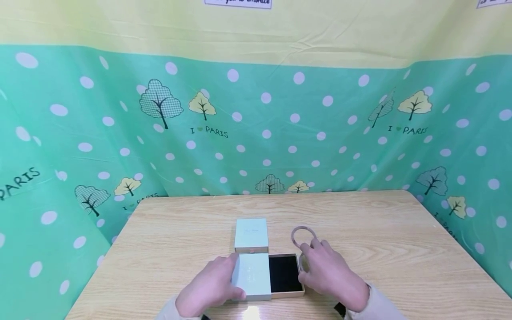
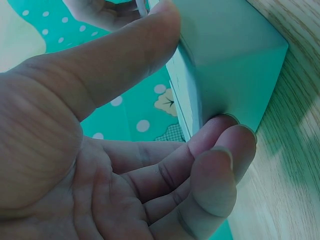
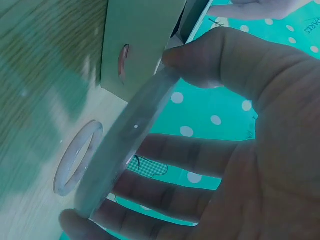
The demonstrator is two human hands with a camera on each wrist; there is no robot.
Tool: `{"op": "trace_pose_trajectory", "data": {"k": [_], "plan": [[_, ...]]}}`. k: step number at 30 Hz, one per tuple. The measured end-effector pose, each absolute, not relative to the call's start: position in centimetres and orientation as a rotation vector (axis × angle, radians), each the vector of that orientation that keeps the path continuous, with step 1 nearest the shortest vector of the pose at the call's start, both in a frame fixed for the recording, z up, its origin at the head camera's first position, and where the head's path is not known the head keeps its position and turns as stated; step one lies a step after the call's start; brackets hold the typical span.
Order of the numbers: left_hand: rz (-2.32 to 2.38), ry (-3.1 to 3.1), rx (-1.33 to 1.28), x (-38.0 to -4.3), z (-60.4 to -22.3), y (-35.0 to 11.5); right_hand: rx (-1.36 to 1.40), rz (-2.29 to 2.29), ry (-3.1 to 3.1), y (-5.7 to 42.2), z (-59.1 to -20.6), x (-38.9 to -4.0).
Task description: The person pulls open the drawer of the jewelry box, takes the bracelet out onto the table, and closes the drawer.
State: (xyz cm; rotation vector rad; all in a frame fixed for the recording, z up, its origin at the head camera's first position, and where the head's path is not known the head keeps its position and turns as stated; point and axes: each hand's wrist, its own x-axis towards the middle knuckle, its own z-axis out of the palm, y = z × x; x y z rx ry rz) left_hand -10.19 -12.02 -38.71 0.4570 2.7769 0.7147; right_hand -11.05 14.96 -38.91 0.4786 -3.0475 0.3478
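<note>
My left hand (image 1: 212, 283) grips the near light blue box (image 1: 254, 275) by its left side, thumb at the near edge and fingers against the side. From the right end of this box its drawer (image 1: 289, 294), lined in black, is pulled out. A pale, translucent bangle (image 3: 127, 145) is held on edge by my right hand (image 1: 330, 273), between thumb and fingertips, beside the drawer's right end. Just beyond this hand a second bangle (image 1: 304, 228) lies flat on the table. A small pink ribbon tab (image 3: 122, 62) shows on the drawer's end in the right wrist view.
Another light blue box (image 1: 251, 233), closed, stands directly behind the near one. Both rest on a pale wood-grain table (image 1: 180, 231). A green and yellow printed curtain (image 1: 280, 146) hangs behind the table and along both sides.
</note>
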Motion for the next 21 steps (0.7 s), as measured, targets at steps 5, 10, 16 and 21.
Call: {"op": "trace_pose_trajectory", "data": {"k": [5, 10, 16, 21], "plan": [[0.723, 2.780, 0.464, -10.2, -38.7, -12.0, 0.469, 0.366, -3.057, 15.2, -39.0, -11.1], [0.727, 2.791, 0.489, -10.2, -38.8, -12.0, 0.476, 0.371, -3.049, 15.6, -39.1, -11.3], [0.728, 2.784, 0.472, -10.1, -38.8, -12.0, 0.479, 0.391, -3.067, 15.9, -39.0, -11.3], [0.725, 2.791, 0.473, -10.1, -38.8, -12.0, 0.477, 0.402, -3.097, 16.1, -39.1, -11.3]]}}
